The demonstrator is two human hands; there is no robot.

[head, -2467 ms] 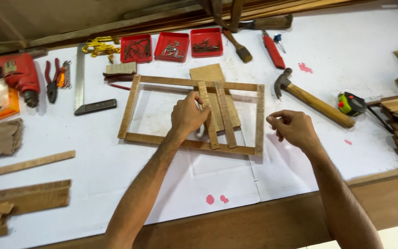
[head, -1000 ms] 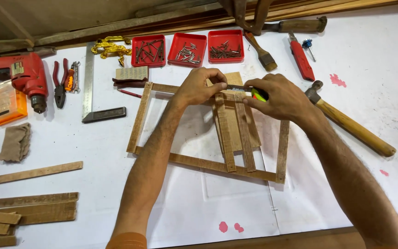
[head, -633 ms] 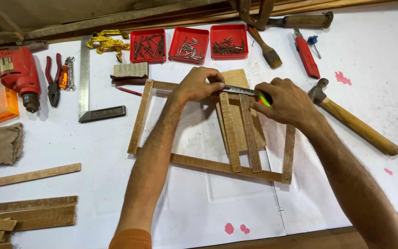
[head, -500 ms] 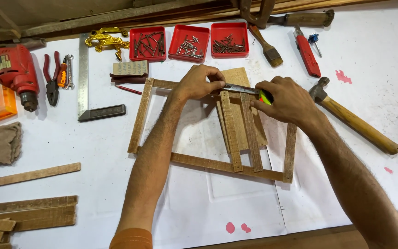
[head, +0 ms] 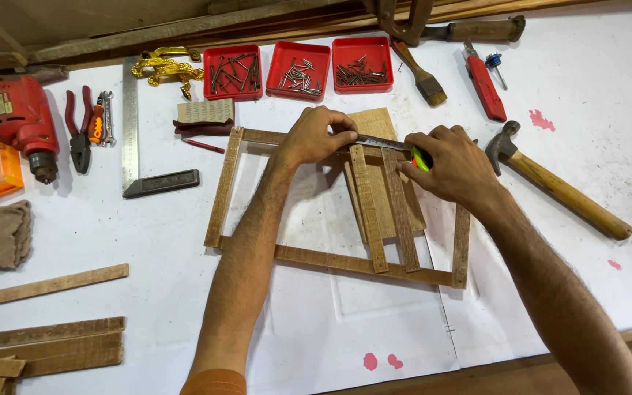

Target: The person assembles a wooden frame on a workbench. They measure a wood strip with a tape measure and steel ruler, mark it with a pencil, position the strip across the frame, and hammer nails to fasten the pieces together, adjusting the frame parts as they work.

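Where my left fingers (head: 334, 133) pinch together, they press the free end of a tape measure (head: 393, 145) down on the top rail of the wooden frame (head: 222, 192), and the left hand (head: 314, 135) rests over that rail. My right fingers (head: 412, 170) are curled tight around the tape measure's yellow-green case, so the right hand (head: 453, 167) clamps it just inside the frame's right side, with the thin metal blade stretched flat between the two hands along the top rail. The frame lies flat on the white table (head: 594, 95), near its middle, and two loose slats (head: 383, 208) lie across it from top rail to bottom rail, side by side under the blade, over a small board (head: 374, 121) that shows above the top rail. To the right of the frame, touching nothing, lies a hammer (head: 561, 192) with its head towards the frame's top corner. Beyond the frame, along the table's far edge, three red trays (head: 298, 69) hold nails, and a paintbrush (head: 418, 72) sits just right of them. Left of the frame lies a steel square (head: 132, 132), then pliers (head: 82, 128), then a red drill (head: 16, 121) farthest out. Wood strips (head: 45, 344) lie at the near left corner, well apart from the frame.
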